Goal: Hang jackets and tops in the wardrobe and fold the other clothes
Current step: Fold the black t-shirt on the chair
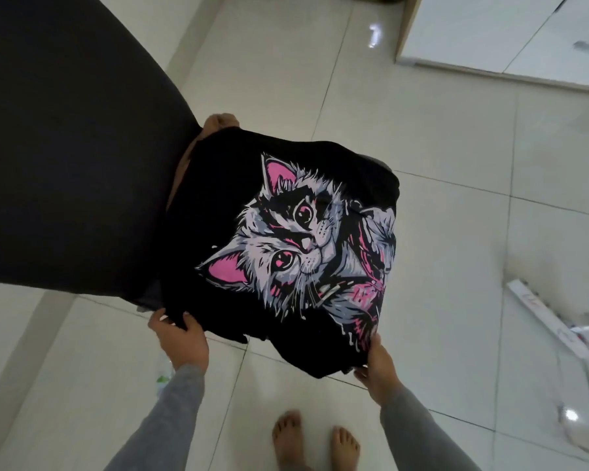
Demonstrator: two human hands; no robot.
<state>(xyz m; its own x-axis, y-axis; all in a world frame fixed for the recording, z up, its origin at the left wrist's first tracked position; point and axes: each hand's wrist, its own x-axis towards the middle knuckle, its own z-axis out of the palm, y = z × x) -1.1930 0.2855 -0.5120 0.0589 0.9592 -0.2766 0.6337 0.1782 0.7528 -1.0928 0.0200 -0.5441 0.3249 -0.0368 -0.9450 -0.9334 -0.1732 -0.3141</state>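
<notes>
Shiny white floor tiles (286, 79) lie under everything, with a big dark shape (65, 147) on the left. The left hand (181, 338) pinches the near edge of the black cat shirt (286, 232), held up over the floor. The right hand (380, 365) grips its other near corner.

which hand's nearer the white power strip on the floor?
Right. The right hand grips the black cat shirt at its near right corner, with the white power strip off to its right. The left hand holds the shirt's near left edge, farther away.
</notes>
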